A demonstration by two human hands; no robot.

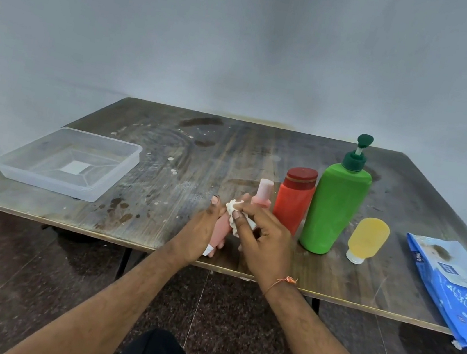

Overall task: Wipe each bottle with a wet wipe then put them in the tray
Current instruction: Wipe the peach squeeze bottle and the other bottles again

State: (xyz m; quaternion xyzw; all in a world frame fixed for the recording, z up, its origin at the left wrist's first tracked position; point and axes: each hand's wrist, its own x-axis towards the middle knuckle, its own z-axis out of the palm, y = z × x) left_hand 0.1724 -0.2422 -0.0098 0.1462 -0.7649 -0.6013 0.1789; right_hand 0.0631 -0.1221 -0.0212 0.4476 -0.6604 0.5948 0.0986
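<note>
My left hand [201,230] grips a small pink bottle [221,233], tilted with its white end toward me, near the table's front edge. Against the bottle's upper part my right hand [262,236] presses a crumpled white wet wipe [234,210]. Behind my hands stands a second pink bottle [263,193]. To its right are an orange-red bottle with a dark red cap [294,201], a tall green pump bottle [335,205] and a small yellow bottle [367,239] resting on its clear cap. The clear plastic tray [96,185] sits empty at the left.
A blue pack of wet wipes [453,285] lies at the right, overhanging the front edge of the wooden table [166,166]. The wall stands close behind the table. Dark floor and my knees lie below the front edge.
</note>
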